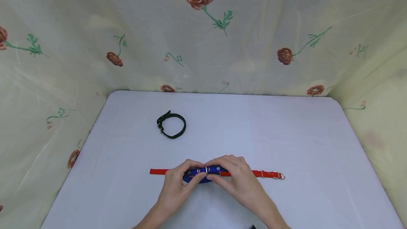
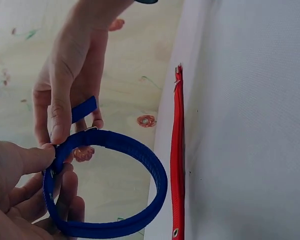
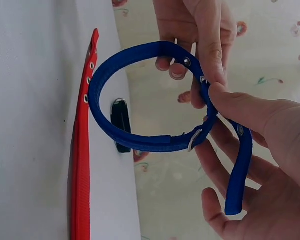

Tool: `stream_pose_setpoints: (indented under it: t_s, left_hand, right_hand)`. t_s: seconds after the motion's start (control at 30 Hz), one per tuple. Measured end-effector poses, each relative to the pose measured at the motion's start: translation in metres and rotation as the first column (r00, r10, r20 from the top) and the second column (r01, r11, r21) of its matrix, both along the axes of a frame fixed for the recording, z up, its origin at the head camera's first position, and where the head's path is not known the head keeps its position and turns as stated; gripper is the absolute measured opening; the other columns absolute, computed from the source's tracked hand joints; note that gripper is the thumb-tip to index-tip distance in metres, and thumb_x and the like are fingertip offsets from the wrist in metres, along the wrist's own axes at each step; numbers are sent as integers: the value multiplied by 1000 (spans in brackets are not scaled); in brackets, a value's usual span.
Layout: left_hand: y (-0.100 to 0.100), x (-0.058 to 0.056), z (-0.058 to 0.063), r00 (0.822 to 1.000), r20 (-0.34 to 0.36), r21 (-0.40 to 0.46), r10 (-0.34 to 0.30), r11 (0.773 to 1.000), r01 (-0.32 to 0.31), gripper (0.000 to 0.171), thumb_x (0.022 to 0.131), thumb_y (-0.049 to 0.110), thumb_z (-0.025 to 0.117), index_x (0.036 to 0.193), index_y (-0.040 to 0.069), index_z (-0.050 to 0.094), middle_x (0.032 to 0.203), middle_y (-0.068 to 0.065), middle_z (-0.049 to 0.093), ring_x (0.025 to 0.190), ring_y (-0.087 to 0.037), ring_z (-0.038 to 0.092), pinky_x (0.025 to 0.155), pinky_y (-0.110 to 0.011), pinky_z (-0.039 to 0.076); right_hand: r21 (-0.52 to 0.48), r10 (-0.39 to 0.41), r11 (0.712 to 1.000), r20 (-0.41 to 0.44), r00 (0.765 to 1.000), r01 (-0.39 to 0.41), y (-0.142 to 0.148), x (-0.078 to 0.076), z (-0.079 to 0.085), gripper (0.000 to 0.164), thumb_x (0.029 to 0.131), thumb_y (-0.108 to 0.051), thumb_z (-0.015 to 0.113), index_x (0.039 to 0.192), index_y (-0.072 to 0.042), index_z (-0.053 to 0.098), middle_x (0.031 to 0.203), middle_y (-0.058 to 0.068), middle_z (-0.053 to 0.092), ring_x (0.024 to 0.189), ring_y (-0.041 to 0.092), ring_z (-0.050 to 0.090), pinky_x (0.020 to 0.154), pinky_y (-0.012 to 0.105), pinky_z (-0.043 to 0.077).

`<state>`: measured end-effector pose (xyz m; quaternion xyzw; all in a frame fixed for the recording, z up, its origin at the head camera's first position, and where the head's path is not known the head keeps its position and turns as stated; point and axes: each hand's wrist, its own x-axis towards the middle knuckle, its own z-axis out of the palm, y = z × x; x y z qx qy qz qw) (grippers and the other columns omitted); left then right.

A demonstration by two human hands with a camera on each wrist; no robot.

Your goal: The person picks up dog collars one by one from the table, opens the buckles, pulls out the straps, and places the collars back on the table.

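Both hands hold a blue collar [image 1: 213, 169] above the table, bent into a loop with its buckle and metal eyelets on the side facing them. My left hand [image 1: 178, 181] pinches the strap between thumb and fingers just left of the buckle. On the other side, my right hand [image 1: 238, 177] grips it with the thumb at the buckle. In the right wrist view the loose tail of the blue collar [image 3: 235, 195] hangs past the right hand's fingers. Behind and below the hands, a red collar [image 1: 267, 174] lies stretched out straight, partly hidden by them.
A black collar [image 1: 182, 130], buckled into a ring, lies farther back on the white table [image 1: 286, 130], left of the middle. Flower-patterned cloth [image 1: 254, 45] rises behind the table and along both sides. At the bottom edge a small dark object [image 1: 252, 227] just shows.
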<state>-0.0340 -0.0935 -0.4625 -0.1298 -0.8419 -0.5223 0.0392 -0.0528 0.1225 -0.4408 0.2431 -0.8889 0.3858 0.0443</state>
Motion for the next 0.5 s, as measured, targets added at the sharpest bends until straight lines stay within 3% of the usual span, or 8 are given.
stream_pose_setpoints:
  t_s: [0.17, 0.33, 0.5]
  left_hand:
    - [-1, 0, 0, 1000, -10, -4, -6, 1000, 6, 24, 98, 26, 80, 120, 19, 73, 111, 2, 83, 99, -9, 79, 82, -22, 64]
    - [-1, 1, 0, 997, -68, -31, -26, 999, 23, 29, 97, 20, 80, 123, 15, 69, 111, -1, 84, 102, -12, 81, 85, -25, 65]
    - [0, 0, -1, 996, -81, -73, -26, 997, 20, 28, 100, 22, 77, 126, 14, 69, 118, -4, 82, 105, -17, 81, 85, -26, 65]
  right_hand:
    - [7, 2, 1000, -19, 1000, -2, 2, -1, 1, 33, 87, -32, 91, 117, -33, 78, 112, -23, 78, 106, 0, 71, 91, 30, 48]
    - [24, 39, 999, -23, 999, -39, 3, 1, 1, 33, 89, -33, 88, 120, -32, 77, 114, -22, 78, 104, -1, 70, 89, 29, 46]
    - [28, 10, 1000, -26, 1000, -9, 5, 0, 2, 27, 92, -30, 85, 118, -28, 78, 112, -17, 79, 103, 2, 74, 89, 30, 53]
